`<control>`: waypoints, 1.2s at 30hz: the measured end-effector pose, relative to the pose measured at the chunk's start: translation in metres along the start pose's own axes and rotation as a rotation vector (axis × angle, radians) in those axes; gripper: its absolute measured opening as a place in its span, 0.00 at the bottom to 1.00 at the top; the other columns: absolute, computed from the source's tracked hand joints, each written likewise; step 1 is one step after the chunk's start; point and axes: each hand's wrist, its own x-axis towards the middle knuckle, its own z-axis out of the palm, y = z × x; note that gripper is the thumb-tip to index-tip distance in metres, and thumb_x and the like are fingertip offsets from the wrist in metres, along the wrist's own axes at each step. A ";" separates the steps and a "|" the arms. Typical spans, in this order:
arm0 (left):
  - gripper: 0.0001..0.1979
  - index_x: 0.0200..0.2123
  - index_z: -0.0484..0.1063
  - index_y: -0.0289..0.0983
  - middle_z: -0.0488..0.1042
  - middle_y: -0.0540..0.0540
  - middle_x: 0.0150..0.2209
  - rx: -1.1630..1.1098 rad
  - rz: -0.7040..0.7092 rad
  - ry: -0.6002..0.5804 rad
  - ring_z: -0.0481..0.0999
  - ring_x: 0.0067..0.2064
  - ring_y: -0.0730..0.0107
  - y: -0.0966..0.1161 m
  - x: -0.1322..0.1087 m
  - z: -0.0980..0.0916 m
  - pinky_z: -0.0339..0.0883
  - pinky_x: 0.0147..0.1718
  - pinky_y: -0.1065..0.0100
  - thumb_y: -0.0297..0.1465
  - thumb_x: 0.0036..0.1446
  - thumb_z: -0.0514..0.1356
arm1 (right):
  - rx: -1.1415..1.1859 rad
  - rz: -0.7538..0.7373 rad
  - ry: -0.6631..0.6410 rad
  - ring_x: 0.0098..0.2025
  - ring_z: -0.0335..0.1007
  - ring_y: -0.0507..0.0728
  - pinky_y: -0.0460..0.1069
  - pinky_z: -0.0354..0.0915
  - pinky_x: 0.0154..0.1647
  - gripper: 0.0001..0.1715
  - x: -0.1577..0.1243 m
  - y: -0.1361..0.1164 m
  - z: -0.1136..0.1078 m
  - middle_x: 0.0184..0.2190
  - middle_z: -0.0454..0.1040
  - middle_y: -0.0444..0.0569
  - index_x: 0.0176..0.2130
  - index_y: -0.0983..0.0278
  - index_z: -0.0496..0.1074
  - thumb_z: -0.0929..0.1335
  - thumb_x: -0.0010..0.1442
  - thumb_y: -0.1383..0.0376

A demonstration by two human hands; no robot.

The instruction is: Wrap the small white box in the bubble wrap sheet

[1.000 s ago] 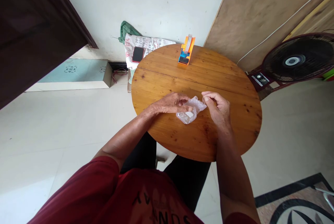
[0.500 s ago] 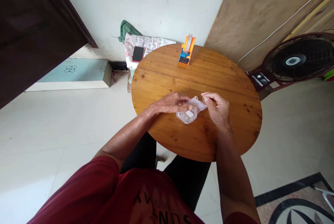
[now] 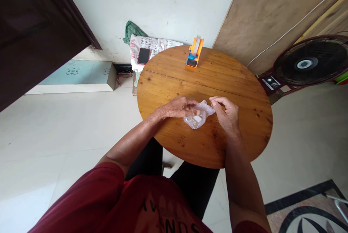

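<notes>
A clear bubble-wrap pouch (image 3: 195, 121) with a small white label lies on the round wooden table (image 3: 174, 70). From the left, my left hand (image 3: 182, 107) grips it, thumb across its top and fingers behind. My right hand (image 3: 226, 109) is closed, thumb and forefinger pinched at the pouch's crumpled right end. Whether a thin edge of the plastic sits between those fingertips is too small to make out. What the pouch contains cannot be seen clearly.
An orange and blue tape dispenser (image 3: 194, 52) stands at the table's far edge. Beyond the left rim, a phone (image 3: 143, 56) rests on a printed white sack (image 3: 154, 45). A fan (image 3: 306, 63) is at the right, and a dark door (image 3: 35, 26) at the left.
</notes>
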 end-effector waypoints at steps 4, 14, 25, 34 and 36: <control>0.26 0.48 0.77 0.35 0.79 0.46 0.37 -0.011 0.005 0.000 0.74 0.35 0.71 -0.001 0.000 0.001 0.62 0.32 0.72 0.51 0.59 0.60 | -0.005 0.001 -0.007 0.38 0.77 0.57 0.52 0.71 0.39 0.07 0.000 0.000 0.000 0.36 0.82 0.48 0.36 0.60 0.77 0.68 0.64 0.63; 0.25 0.47 0.78 0.35 0.78 0.47 0.36 -0.003 0.007 0.014 0.73 0.34 0.71 -0.001 0.000 0.001 0.61 0.31 0.72 0.50 0.60 0.60 | -0.010 0.008 -0.013 0.38 0.77 0.57 0.52 0.71 0.40 0.07 0.000 0.001 -0.001 0.36 0.82 0.48 0.36 0.60 0.77 0.68 0.63 0.63; 0.24 0.47 0.77 0.35 0.78 0.47 0.37 -0.016 0.004 -0.012 0.73 0.35 0.71 0.001 0.000 0.000 0.61 0.31 0.72 0.50 0.60 0.60 | -0.030 0.030 -0.051 0.37 0.78 0.57 0.52 0.71 0.39 0.07 0.000 0.002 -0.001 0.34 0.81 0.46 0.36 0.60 0.77 0.67 0.63 0.63; 0.24 0.46 0.77 0.35 0.78 0.47 0.36 -0.010 0.017 0.007 0.72 0.33 0.72 0.001 -0.001 0.000 0.60 0.31 0.72 0.50 0.60 0.60 | -0.024 0.055 -0.070 0.36 0.77 0.57 0.52 0.71 0.38 0.08 -0.001 0.002 -0.001 0.33 0.81 0.46 0.35 0.59 0.77 0.67 0.63 0.63; 0.25 0.46 0.77 0.35 0.78 0.48 0.36 -0.020 0.014 0.007 0.72 0.33 0.72 0.001 -0.001 0.000 0.61 0.30 0.72 0.50 0.60 0.60 | -0.028 0.061 -0.070 0.36 0.77 0.57 0.52 0.71 0.38 0.08 -0.001 0.001 -0.001 0.33 0.81 0.46 0.35 0.59 0.77 0.67 0.63 0.62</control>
